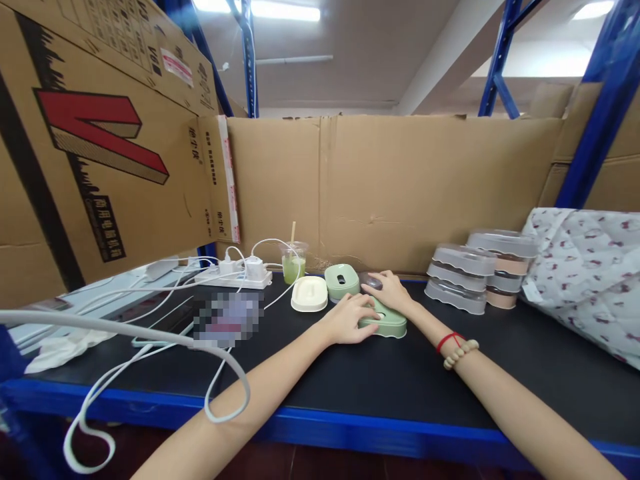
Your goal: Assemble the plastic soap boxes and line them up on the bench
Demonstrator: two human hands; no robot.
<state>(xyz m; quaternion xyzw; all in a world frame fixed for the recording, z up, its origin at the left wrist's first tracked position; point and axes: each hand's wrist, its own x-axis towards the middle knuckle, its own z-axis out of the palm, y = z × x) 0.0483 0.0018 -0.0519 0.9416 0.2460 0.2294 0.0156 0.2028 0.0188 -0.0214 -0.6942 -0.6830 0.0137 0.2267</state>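
Note:
My left hand (353,318) curls its fingers over a light green oval box with a wavy lower edge (395,325), which lies on the black tabletop. A slot in its top is partly covered by my fingers. Just behind it, my right hand (391,291) has its fingers on a small grey, see-through oval piece (371,281); my fingers hide part of it. Left of that stands a rounded green box (336,283) with a dark oval slot in its top. Beside this lies a cream, rounded square lid-like piece (309,303).
Stacked clear-topped oval boxes (456,280) stand at right, beside a quilted patterned cloth (585,280). A drink cup (294,268) and a power strip (260,281) are at back left. White cables (235,360) loop across the left. Cardboard walls (400,187) enclose the back.

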